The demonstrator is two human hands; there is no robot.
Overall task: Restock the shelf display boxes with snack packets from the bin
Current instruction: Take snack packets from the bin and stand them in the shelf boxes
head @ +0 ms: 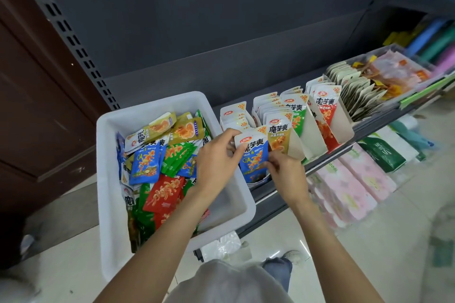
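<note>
A white plastic bin (105, 179) at the left end of the shelf holds several loose snack packets in blue, green, red and yellow. To its right stand cardboard display boxes (317, 135) with upright packets. A blue snack packet (254, 157) stands at the front of the leftmost box. My left hand (216, 157) grips its left edge with curled fingers. At the packet's lower right edge my right hand (286, 174) pinches it.
The grey shelf edge (273, 209) runs diagonally under my forearms. A clear tub of orange packets (394, 69) sits at the far right of the shelf. Pink and green tissue packs (354, 184) fill the shelf below. Glossy tiled floor lies underneath.
</note>
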